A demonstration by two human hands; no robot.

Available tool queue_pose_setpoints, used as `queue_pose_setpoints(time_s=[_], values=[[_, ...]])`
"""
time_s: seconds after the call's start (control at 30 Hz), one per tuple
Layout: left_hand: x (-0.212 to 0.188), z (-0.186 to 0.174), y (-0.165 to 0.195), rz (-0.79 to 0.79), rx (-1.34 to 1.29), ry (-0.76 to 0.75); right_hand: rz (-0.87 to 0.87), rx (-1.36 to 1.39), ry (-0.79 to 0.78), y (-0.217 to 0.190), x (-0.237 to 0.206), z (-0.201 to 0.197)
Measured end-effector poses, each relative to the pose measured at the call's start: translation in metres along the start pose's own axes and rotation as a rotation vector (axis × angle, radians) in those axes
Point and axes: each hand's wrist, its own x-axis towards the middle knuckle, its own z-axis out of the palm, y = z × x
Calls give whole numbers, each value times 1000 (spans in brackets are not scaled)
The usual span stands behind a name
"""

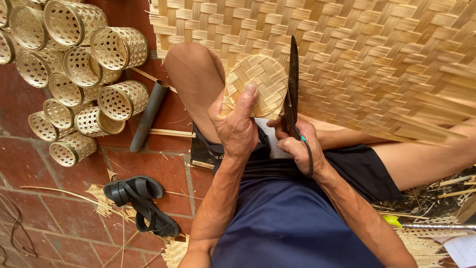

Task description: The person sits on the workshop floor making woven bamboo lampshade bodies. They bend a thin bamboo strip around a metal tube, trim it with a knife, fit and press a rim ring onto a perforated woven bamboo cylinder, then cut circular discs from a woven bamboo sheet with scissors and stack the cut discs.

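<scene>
My left hand (237, 126) grips a small round woven bamboo disc (260, 82), thumb pressed on its face, holding it upright above my knee. My right hand (297, 144) is closed on the handles of large dark scissors (292, 79), whose blades point upward along the disc's right edge. Both hands work over my lap, just in front of a large woven bamboo mat (357, 54).
Several small openwork bamboo baskets (79, 64) lie stacked at the upper left on the red tile floor (44, 164). A grey tube (148, 114), black sandals (141, 201) and bamboo strips and scraps (99, 198) lie around. More scraps sit at the right (431, 238).
</scene>
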Motion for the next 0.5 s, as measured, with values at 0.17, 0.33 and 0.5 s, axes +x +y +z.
queue_pose_setpoints(time_s=[0.17,0.33,0.5], values=[[1,0,1,12,9,-18,27,36,-21,3,1,1],[6,4,17,47,89,-11,96,97,-64,-12,2,7],[2,-4,53,121,469,-18,244,362,-325,-39,-9,0]])
